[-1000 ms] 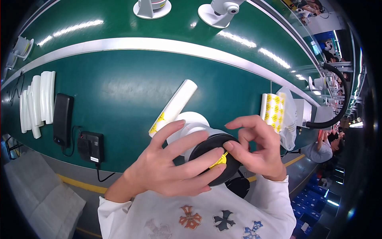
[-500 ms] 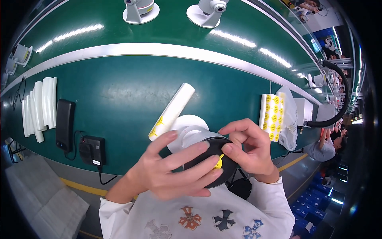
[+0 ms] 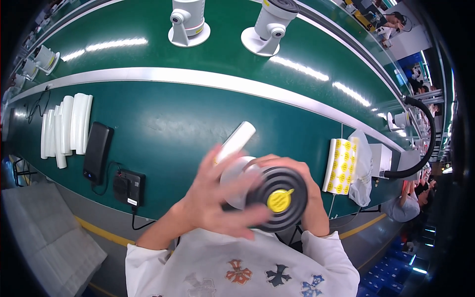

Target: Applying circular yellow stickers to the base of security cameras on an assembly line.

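A white round-bodied device [image 3: 232, 180] with a black ridged round face [image 3: 289, 177] is tilted up in front of my chest. A yellow round sticker [image 3: 280, 201] with a small tab sits in the middle of that face. My right hand [image 3: 307, 185] wraps round the device from its right side. Over its left part is my left hand [image 3: 215, 195], fingers spread and blurred by motion; whether it touches the device I cannot tell. Just beyond my left fingers lies a white roll [image 3: 240, 138], its near end hidden by the hand.
White rolled sheets [image 3: 67, 123], a black oblong power bank [image 3: 98, 151] and a black box with a cable [image 3: 129, 187] lie at left. To the right are a yellow-dotted sticker roll [image 3: 340, 166], a plastic bag [image 3: 364, 173] and a black hose [image 3: 420, 148]. Similar white devices [image 3: 189, 22] stand beyond the pale rail.
My right hand has gone from pinching at the black face's edge to holding the device's side. The black face has turned more upward, and my left hand has drawn off the yellow sticker.
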Available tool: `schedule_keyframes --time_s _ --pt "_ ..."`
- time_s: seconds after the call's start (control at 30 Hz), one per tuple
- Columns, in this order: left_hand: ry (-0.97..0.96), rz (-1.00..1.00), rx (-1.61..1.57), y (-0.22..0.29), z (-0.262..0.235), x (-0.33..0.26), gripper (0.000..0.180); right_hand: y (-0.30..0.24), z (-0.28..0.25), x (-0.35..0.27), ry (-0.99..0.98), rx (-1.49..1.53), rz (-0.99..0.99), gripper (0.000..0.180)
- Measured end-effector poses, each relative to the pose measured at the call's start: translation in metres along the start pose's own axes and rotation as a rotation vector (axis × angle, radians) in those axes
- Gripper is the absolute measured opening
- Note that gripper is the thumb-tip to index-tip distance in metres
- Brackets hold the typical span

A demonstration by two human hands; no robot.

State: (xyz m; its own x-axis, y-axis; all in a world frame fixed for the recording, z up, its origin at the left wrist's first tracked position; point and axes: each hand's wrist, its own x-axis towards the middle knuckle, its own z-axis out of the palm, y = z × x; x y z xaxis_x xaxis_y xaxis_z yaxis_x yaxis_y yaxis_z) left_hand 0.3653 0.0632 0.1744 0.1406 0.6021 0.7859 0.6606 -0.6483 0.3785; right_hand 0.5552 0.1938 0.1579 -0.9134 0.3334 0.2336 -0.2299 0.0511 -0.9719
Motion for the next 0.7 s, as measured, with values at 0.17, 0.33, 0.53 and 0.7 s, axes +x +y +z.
schedule_keyframes --time_s 0.17,0.33,0.53,0.7 --pt "0.249 -0.665 -0.837 -0.005 0.006 -0.013 0.108 -0.021 0.018 0.01 0.282 0.454 -0.319 0.106" --pt "0.258 -0.862 -1.494 -0.008 0.018 -0.008 0.115 -0.055 0.055 0.025 0.712 0.455 0.064 0.07" --pt "0.334 -1.007 -1.669 0.013 0.037 0.002 0.102 -0.054 0.067 0.034 0.62 0.279 -0.227 0.053" --pt "0.342 -1.179 -1.825 0.015 0.027 -0.002 0.098 -0.068 0.068 0.027 0.611 -0.175 -0.095 0.068"
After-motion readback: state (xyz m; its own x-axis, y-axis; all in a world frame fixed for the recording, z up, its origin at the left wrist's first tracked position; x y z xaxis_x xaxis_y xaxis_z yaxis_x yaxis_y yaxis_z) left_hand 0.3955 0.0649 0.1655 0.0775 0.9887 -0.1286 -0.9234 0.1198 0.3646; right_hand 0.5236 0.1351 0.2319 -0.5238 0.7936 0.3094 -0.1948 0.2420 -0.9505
